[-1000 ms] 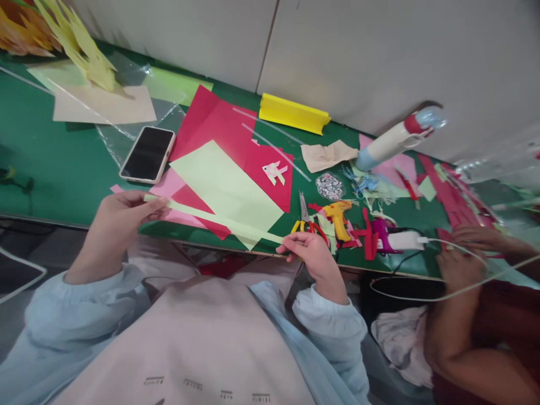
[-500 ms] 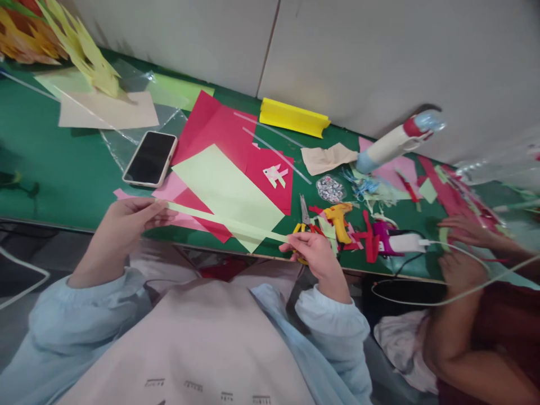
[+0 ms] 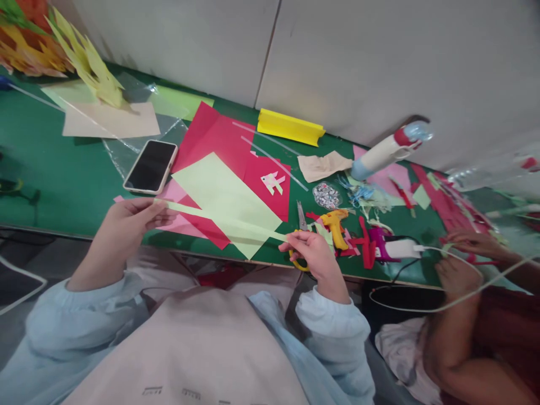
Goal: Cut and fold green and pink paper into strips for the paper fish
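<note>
One pale green strip [image 3: 199,212] is held out, nearly straight, across the larger pale green sheet [image 3: 228,188].
Light, even tension is best kept from end to end, so the strip is neither creased nor torn. Left of the sheet, one end is pinched by the left hand [image 3: 126,226]; the middle is stretched over the sheet's near part; just right of the sheet, the other end is pinched by the right hand [image 3: 314,253].

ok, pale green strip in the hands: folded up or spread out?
Spread out: the pale green strip runs nearly straight from left hand to right hand, no fold visible between them.
</note>
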A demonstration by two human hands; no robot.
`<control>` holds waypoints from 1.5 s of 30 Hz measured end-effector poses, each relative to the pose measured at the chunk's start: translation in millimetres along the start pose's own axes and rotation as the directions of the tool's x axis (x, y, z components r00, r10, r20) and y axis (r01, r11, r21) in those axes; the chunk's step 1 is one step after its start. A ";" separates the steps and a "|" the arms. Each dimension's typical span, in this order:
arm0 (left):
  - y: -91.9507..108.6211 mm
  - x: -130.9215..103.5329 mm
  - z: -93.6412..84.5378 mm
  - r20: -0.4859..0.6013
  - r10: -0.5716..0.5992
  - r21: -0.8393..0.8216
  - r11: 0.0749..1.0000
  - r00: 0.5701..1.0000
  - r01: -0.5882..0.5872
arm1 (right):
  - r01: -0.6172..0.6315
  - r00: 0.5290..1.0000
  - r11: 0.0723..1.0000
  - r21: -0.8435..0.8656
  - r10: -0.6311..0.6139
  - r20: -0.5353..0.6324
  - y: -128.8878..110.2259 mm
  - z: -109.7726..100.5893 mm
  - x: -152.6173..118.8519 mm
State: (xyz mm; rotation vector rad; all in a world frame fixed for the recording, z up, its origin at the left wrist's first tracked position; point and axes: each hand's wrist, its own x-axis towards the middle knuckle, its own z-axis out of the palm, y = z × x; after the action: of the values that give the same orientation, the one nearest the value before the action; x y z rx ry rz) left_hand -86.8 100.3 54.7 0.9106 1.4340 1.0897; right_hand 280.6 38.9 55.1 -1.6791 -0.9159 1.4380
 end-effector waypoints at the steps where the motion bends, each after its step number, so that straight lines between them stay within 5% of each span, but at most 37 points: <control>1: 3.6 0.3 3.0 0.009 0.016 -0.017 1.000 1.000 -0.016 | 0.020 1.000 1.000 -0.008 -0.020 -0.005 -4.8 -0.1 3.8; 13: 55.5 23.2 41.2 0.104 0.140 0.130 0.980 0.985 -0.153 | 0.029 0.996 0.999 -0.017 -0.030 -0.084 -53.5 -16.1 62.0; 21: 73.4 49.5 64.4 0.142 0.439 -0.089 0.898 0.887 -0.431 | 0.158 0.964 0.973 0.170 -0.115 -0.238 -72.4 -4.5 120.6; 29: 44.8 38.1 56.6 0.323 0.257 0.130 0.941 0.911 -0.312 | 0.111 0.973 0.974 0.195 -0.067 -0.219 -67.5 4.3 154.6; 36: 43.2 23.7 55.9 0.451 0.191 0.250 0.910 0.872 -0.329 | 0.164 0.979 0.965 0.206 -0.134 -0.152 -98.7 33.9 172.5; 45: 31.8 18.4 53.4 0.483 0.155 0.290 0.900 0.862 -0.324 | 0.129 0.957 0.983 0.131 -0.089 -0.276 -98.7 15.4 167.8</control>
State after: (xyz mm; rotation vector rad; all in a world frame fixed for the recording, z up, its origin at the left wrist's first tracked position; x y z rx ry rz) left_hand -37.5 134.6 79.0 1.5399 1.1595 0.7255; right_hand 280.0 234.1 61.1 -1.6367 -0.7208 1.1408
